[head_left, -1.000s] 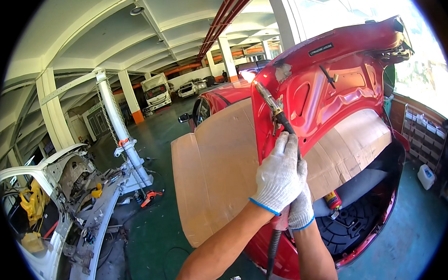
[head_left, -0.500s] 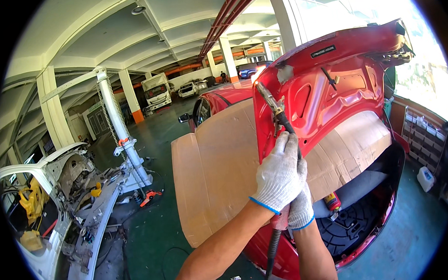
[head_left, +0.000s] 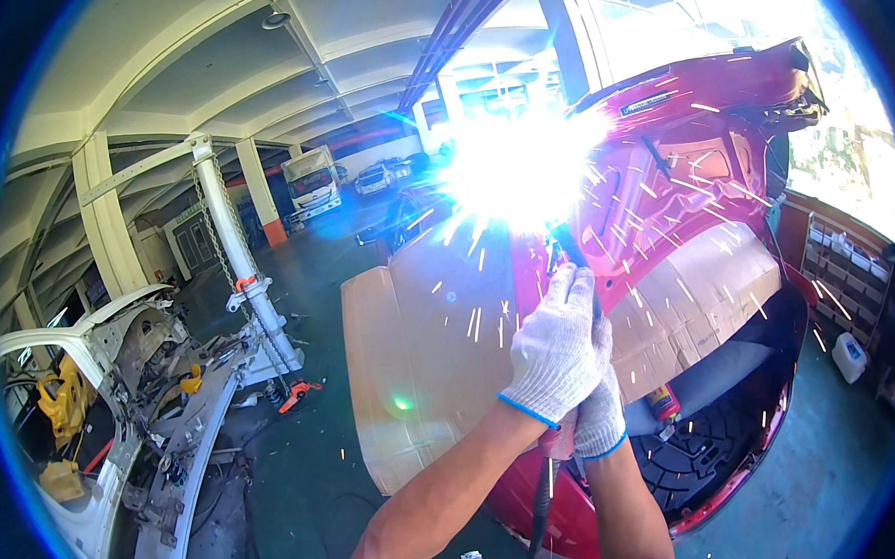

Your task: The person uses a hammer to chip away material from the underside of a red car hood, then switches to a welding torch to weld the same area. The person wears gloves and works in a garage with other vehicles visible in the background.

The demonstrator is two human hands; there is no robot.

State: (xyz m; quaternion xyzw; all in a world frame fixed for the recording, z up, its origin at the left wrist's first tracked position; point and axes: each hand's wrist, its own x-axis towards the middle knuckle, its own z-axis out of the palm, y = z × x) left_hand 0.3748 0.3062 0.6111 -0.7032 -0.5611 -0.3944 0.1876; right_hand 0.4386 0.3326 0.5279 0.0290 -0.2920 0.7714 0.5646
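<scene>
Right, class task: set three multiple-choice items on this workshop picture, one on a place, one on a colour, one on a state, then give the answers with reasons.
1. Where is the cardboard?
A. leaning on the red car, left of the hands
B. flat on the floor by the white car
C. on the truck

2. What colour are the cuffs of the gloves?
A. red
B. blue
C. yellow

3. What is the torch doing?
A. lying unused
B. throwing a bright flash and sparks
C. hanging from the chain

Answers:
1 A: the sheet stands against the red car, beside the left hand.
2 B: a blue band edges the white knit at each wrist, as on the right hand.
3 B: a white glare bursts above the torch, which both hands grip, and sparks streak across the panel.
</scene>
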